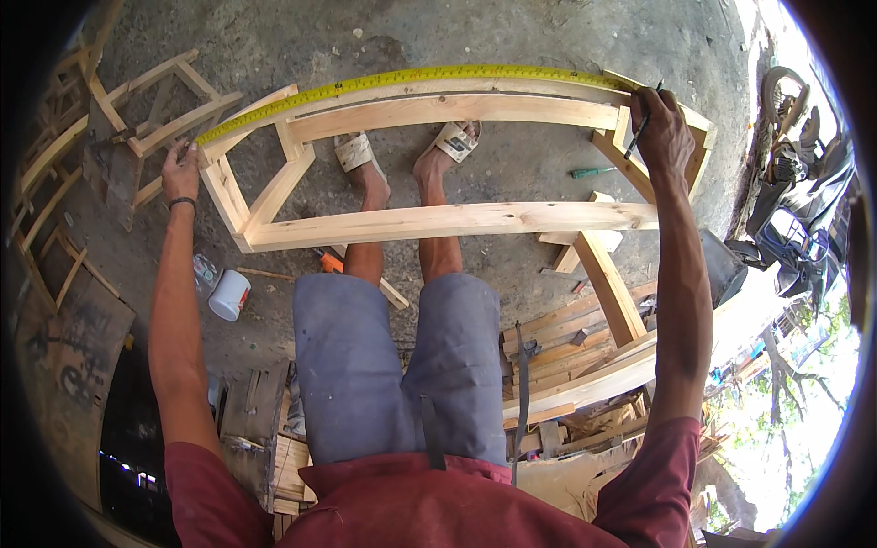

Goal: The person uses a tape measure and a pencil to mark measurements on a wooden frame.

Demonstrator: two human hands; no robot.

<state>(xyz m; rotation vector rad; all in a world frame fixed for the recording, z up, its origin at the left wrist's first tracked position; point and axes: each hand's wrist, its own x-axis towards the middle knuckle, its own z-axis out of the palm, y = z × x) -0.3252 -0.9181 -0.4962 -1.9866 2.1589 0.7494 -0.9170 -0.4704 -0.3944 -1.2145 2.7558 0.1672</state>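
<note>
I stand over a pale wooden frame (438,219) that lies on the concrete floor (512,36) across the middle of the frame, my sandalled feet planted inside it between its two long rails. A yellow tape measure (402,79) runs along the far rail, arcing from the upper left to the upper right of the picture.

My left hand (180,169), in the upper left, presses down on the left end of the tape at the corner of the frame; the fingers are folded over it, so that grip is closed on the tape. A dark band sits on that wrist.

My right hand (660,128), in the upper right, rests on the right end of the frame where the tape ends. Its grip is pinched on a dark pencil (642,121), whose tip points down at the wood just beside the tape.

A green-handled screwdriver (592,171) lies on the floor just below my right hand, near the frame's right end. A white cup (229,294) lies on its side at the left, below the frame. More wooden frames (155,100) are stacked in the upper left, and loose planks (575,356) pile up at the lower right. A motorbike (804,192) stands at the right edge.
</note>
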